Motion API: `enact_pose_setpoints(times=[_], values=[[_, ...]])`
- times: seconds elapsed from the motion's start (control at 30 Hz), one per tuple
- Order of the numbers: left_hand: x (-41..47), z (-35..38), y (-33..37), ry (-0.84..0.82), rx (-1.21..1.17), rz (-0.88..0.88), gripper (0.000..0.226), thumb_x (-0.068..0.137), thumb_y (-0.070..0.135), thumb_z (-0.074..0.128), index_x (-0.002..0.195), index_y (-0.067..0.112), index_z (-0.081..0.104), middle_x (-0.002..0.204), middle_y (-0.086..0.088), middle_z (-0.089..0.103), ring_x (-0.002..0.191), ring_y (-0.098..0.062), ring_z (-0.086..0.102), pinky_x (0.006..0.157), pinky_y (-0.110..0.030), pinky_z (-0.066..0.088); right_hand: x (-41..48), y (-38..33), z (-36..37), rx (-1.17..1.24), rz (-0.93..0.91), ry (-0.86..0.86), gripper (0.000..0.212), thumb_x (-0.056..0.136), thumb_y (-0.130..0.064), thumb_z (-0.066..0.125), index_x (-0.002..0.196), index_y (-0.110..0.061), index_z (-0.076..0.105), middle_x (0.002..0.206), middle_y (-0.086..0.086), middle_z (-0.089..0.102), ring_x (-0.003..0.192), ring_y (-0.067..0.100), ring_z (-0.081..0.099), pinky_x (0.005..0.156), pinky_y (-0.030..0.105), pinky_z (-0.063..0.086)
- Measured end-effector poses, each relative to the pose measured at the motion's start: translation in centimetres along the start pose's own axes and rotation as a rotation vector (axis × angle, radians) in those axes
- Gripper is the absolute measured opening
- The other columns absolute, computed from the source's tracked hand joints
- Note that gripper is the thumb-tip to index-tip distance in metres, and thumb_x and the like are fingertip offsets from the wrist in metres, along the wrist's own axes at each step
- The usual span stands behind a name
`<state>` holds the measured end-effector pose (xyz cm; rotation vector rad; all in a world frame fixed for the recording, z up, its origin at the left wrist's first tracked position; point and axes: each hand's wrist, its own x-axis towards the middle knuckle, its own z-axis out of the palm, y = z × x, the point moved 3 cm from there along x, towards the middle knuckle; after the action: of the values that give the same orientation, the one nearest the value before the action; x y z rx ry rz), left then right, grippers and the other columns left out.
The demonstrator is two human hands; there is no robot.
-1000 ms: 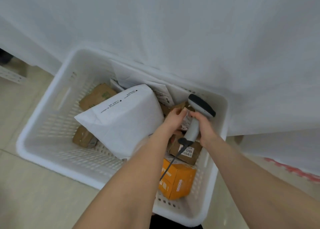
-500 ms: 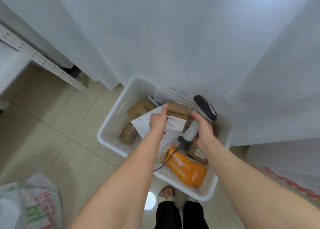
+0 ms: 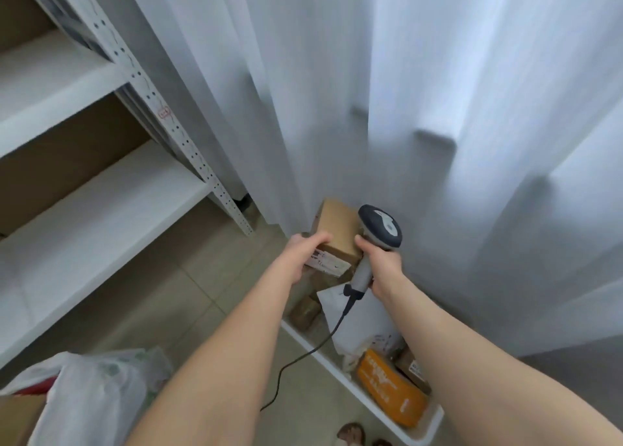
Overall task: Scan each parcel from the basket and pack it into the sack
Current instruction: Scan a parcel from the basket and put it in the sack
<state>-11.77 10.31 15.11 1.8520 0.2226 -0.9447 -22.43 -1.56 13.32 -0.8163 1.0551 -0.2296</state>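
Note:
My left hand grips a small brown cardboard parcel with a white label on its lower side, held up in front of the curtain. Right beside it, my right hand holds a grey barcode scanner by its handle, head close to the parcel's right edge; its black cable hangs down. Below, the white basket holds an orange box, a white mailer bag and brown parcels. The white woven sack lies at lower left.
White metal shelving fills the left side. A white curtain hangs behind the basket. Beige floor tiles lie between the shelf, sack and basket. A brown box corner shows at the bottom left.
My left hand lifted the brown parcel out of the basket and up to chest height. The scanner rose alongside it. The view swung upward, away from the basket.

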Motion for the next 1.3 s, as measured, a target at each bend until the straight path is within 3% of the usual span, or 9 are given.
enact_pose_setpoints(times=[0.13,0.23,0.43,0.53,0.7,0.77,0.9,1.13,1.3], values=[[-4.3,-2.3,4.1,0.174,0.443,0.192,0.098,0.071,0.032,0.074,0.149,0.009,0.02,0.145,-0.011,0.029,0.129,-0.029,0.04,0.105,-0.04,0.04,-3.6,-3.0,2.3,0.013,-0.05,-0.021,0.051,0.08,-0.017,0.079,0.125,-0.006,0.059,0.121,0.012,0.064,0.116,0.033,0.058,0.103,0.052,0.045],[-7.6,-2.9,6.3,0.203,0.606,0.367,0.1,0.07,0.032,0.079,0.148,0.009,0.02,0.142,-0.009,0.022,0.13,-0.028,0.037,0.106,-0.033,0.035,-6.1,-4.5,4.3,0.055,-0.033,-0.131,0.05,0.08,-0.021,0.08,0.124,-0.009,0.06,0.123,0.014,0.065,0.113,0.034,0.061,0.101,0.054,0.047],[-12.5,-6.0,9.4,0.094,-0.01,0.352,0.022,0.095,0.028,0.053,0.108,0.016,0.066,0.094,0.002,0.063,0.089,-0.018,0.057,0.073,-0.028,0.042,-10.7,-6.9,6.2,0.08,0.013,-0.247,0.046,0.078,-0.027,0.08,0.118,-0.014,0.061,0.114,0.011,0.069,0.102,0.034,0.066,0.093,0.057,0.051],[-13.8,-8.0,10.5,0.108,-0.125,0.362,0.023,0.096,0.009,0.05,0.111,0.016,0.065,0.106,-0.008,0.067,0.078,-0.015,0.062,0.057,-0.027,0.048,-12.5,-7.6,7.1,0.095,0.025,-0.292,0.045,0.079,-0.017,0.078,0.121,-0.013,0.059,0.114,0.012,0.07,0.103,0.035,0.066,0.094,0.058,0.05],[-15.8,-11.2,11.5,0.074,-0.242,0.222,0.06,0.072,0.028,0.08,0.122,0.006,0.055,0.11,-0.013,0.066,0.083,-0.02,0.065,0.057,-0.03,0.051,-14.8,-8.9,9.6,0.111,0.002,-0.356,0.042,0.084,-0.013,0.073,0.123,-0.012,0.059,0.108,0.012,0.073,0.1,0.032,0.069,0.093,0.053,0.052],[-16.4,-12.3,11.5,-0.004,-0.251,0.134,0.057,0.062,0.04,0.083,0.104,0.009,0.062,0.099,-0.009,0.069,0.087,-0.021,0.064,0.064,-0.032,0.048,-15.2,-9.4,10.6,0.114,-0.021,-0.353,0.043,0.085,-0.011,0.072,0.125,-0.012,0.058,0.11,0.013,0.072,0.1,0.032,0.069,0.093,0.052,0.053],[-17.1,-14.1,11.5,-0.178,-0.355,0.161,0.066,0.063,0.034,0.082,0.122,0.027,0.052,0.122,-0.014,0.06,0.116,-0.037,0.053,0.084,-0.059,0.043,-16.1,-9.5,12.7,0.085,-0.076,-0.363,0.04,0.086,-0.009,0.07,0.125,-0.01,0.059,0.1,0.01,0.072,0.079,0.024,0.069,0.064,0.035,0.055],[-16.7,-16.2,11.6,-0.218,-0.488,0.238,0.045,0.071,0.021,0.077,0.113,0.024,0.06,0.114,-0.012,0.062,0.106,-0.028,0.056,0.064,-0.036,0.055,-16.6,-8.8,14.9,0.001,-0.145,-0.296,0.032,0.086,-0.015,0.072,0.116,-0.011,0.061,0.105,0.01,0.072,0.092,0.027,0.066,0.068,0.035,0.05],[-14.9,-18.1,10.9,0.01,-0.525,0.35,0.043,0.08,0.011,0.07,0.116,0.03,0.057,0.11,-0.006,0.062,0.098,-0.025,0.057,0.062,-0.036,0.058,-17.3,-8.3,15.4,-0.086,-0.182,-0.265,0.019,0.088,-0.012,0.069,0.105,-0.01,0.061,0.075,0.008,0.07,0.058,0.015,0.063,0.053,0.026,0.05]])
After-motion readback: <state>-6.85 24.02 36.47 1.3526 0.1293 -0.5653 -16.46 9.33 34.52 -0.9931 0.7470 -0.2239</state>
